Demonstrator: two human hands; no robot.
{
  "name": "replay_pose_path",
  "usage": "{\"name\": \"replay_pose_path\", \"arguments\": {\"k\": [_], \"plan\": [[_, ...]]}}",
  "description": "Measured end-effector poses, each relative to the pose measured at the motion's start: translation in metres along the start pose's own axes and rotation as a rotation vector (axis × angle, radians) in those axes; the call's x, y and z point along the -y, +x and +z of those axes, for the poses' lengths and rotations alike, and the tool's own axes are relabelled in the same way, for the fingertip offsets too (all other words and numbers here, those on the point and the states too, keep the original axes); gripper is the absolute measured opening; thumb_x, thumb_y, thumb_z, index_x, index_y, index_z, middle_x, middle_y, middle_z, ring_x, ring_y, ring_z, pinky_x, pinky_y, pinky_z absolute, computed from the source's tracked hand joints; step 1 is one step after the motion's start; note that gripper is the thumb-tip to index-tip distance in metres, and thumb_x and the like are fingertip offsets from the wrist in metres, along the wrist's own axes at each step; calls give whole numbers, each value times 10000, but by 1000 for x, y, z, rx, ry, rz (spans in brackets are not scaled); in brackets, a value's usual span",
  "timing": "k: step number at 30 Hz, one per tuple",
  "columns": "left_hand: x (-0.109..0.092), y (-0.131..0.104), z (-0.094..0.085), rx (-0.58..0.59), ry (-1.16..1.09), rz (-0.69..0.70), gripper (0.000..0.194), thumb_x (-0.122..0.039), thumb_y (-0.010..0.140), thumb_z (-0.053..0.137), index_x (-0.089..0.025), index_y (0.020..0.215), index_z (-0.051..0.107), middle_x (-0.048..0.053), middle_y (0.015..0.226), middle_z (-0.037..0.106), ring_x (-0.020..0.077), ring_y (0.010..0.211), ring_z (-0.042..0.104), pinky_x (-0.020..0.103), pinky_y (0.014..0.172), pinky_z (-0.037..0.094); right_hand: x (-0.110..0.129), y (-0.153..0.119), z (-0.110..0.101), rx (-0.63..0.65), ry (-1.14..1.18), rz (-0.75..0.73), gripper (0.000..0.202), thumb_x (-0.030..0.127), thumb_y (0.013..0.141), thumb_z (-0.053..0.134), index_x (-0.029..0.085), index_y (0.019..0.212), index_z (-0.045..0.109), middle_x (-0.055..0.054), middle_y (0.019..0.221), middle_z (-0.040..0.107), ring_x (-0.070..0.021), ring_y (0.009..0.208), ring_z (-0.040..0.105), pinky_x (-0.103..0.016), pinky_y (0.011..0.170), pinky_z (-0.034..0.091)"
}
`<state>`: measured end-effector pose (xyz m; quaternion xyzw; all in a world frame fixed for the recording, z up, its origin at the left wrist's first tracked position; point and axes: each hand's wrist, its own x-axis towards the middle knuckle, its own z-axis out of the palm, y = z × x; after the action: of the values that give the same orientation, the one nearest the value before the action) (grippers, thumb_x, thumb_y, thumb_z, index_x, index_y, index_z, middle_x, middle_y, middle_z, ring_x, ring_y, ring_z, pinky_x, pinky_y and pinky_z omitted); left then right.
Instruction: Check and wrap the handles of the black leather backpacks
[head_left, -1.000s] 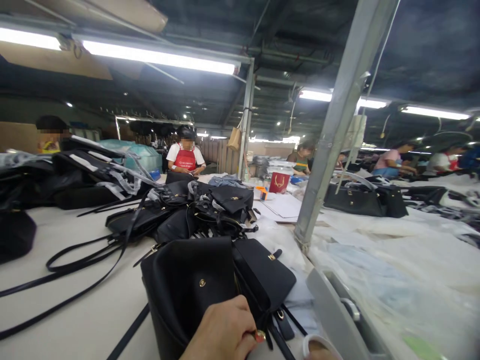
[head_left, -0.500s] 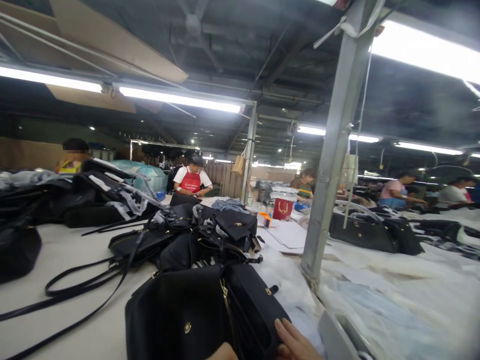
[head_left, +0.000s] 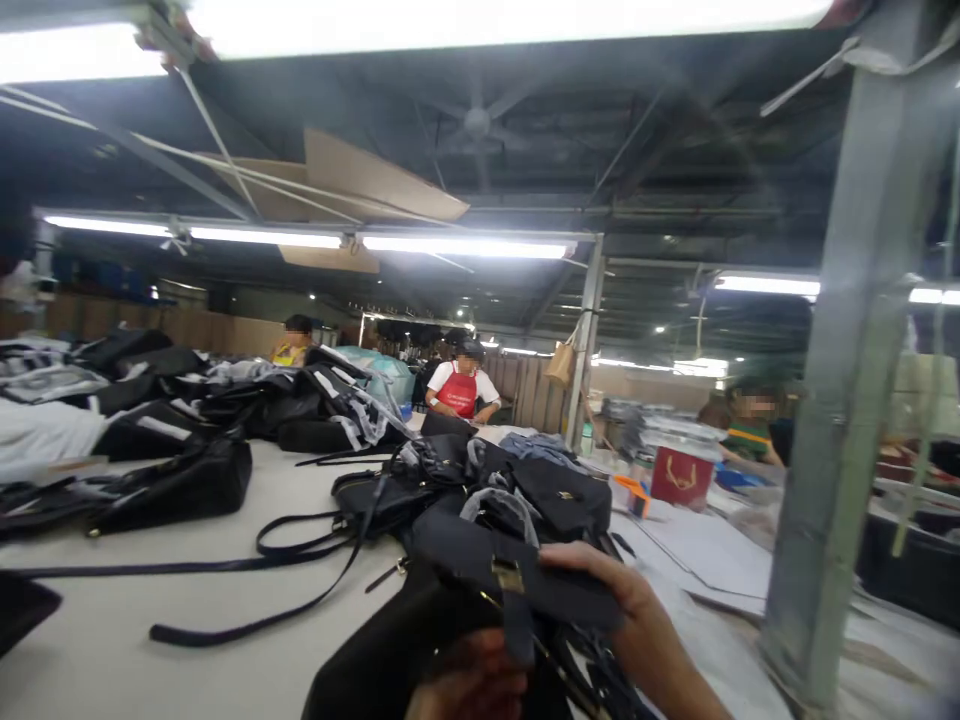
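Fingers of my right hand now curl over the flap of the black handbag, thumb side toward its brass clasp, so that hand is gripping the bag from the right. A second ago only my left hand showed, resting on the bag's lower edge while the bag lay flat on the desk; since then the bag has come up off the surface and tipped toward me, flap uppermost. My left hand sits under the bag at the bottom of the view, blurred and partly cut off; it seems to support the body from below, but I cannot tell whether its fingers are closed on it.

My view has also swung up and leftward. Just behind the handbag lies the heap of other black bags, their long straps trailing left of it across the desk. Right of the handbag stands the grey metal post, with a small red bag between. Beyond the heap a person in a red apron works.
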<state>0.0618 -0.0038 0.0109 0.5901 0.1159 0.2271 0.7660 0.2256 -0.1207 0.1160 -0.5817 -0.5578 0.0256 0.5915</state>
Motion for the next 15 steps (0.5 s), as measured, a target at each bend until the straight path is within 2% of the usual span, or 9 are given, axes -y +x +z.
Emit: {"name": "replay_pose_path", "arguments": {"k": [2, 4, 5, 7, 10, 12, 15], "plan": [[-9, -17, -26, 8, -126, -89, 581, -488, 912, 214, -172, 1256, 559, 141, 1394, 538, 199, 1253, 548, 387, 1034, 413, -16, -13, 7, 25, -94, -99, 224, 248, 677, 693, 300, 869, 797, -64, 970, 776, -312, 971, 698, -411, 861, 560], [-16, -36, -40, 49, -192, -92, 672, -434, 911, 72, -126, 1346, 481, 145, 1480, 437, 186, 1315, 484, 401, 1057, 390, -37, -26, 11, 40, -186, -155, 271, 228, 676, 684, 326, 904, 792, -61, 969, 778, -323, 984, 701, -472, 935, 527], [-19, -45, -42, 82, -220, -79, 680, -430, 899, 82, -112, 1368, 459, 148, 1494, 414, 195, 1330, 466, 415, 1061, 384, -46, -32, 13, 50, -237, -171, 298, 219, 700, 665, 338, 947, 782, -57, 981, 776, -322, 992, 700, -506, 968, 502], [-23, -57, -37, 157, -242, -39, 661, -480, 861, 230, -122, 1359, 479, 154, 1477, 440, 234, 1332, 464, 446, 1054, 386, -60, -41, 14, 65, -316, -210, 343, 199, 768, 601, 352, 1035, 751, -52, 1043, 763, -309, 1037, 686, -538, 996, 476], [-28, -63, -16, 245, -231, -2, 691, -604, 755, 523, -205, 1320, 532, 140, 1413, 529, 289, 1284, 512, 463, 1009, 427, -66, -47, 14, 81, -391, -297, 397, 162, 857, 492, 361, 1126, 706, -43, 1126, 736, -273, 1100, 659, -516, 993, 489], [-33, -61, -1, 201, -183, -4, 781, -694, 699, 593, -229, 1323, 527, 138, 1345, 591, 315, 1205, 575, 468, 944, 480, -62, -53, 16, 101, -452, -359, 425, 137, 887, 460, 371, 1167, 678, -30, 1139, 732, -254, 1115, 652, -497, 988, 499], [-40, -56, 14, -95, 13, -13, 708, -667, 714, 628, -191, 1237, 603, 130, 1187, 688, 337, 1095, 634, 482, 897, 523, -51, -69, 27, 126, -559, -443, 476, 103, 892, 453, 359, 1262, 608, -27, 1203, 704, -238, 1168, 619, -476, 1007, 492]]}}
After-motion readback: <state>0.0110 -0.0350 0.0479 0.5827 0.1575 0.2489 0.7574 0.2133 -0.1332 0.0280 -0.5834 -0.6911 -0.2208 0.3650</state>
